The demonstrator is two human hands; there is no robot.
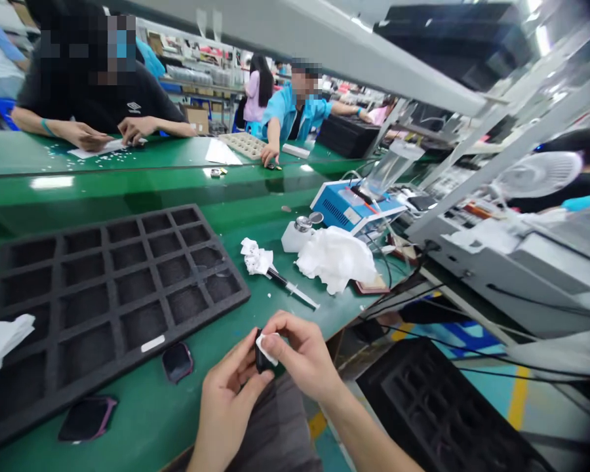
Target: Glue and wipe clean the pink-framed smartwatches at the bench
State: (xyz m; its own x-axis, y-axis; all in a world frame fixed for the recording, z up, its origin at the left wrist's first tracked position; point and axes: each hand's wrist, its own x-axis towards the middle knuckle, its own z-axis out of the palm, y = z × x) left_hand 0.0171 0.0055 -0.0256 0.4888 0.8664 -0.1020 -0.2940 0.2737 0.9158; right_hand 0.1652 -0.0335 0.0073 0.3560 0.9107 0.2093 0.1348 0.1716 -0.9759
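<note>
My left hand (pixel 229 387) grips a small black part (pixel 260 359) near the table's front edge. My right hand (pixel 302 351) pinches a small white wipe (pixel 267 346) and presses it against that part. Both hands hover just over the edge of the green table (pixel 142 190). To their left lie two flat dark glass pieces, one close (pixel 177 362) and one further left (pixel 87 418). A black foam tray (pixel 113 295) with several empty pockets sits beyond them.
A syringe (pixel 292 288) wrapped in crumpled tissue, a white cloth pile (pixel 337 257), a small dispenser bottle (pixel 297 235) and a blue device (pixel 354 204) stand ahead on the right. Other people work across the table. Another black tray (pixel 437 413) lies low at right.
</note>
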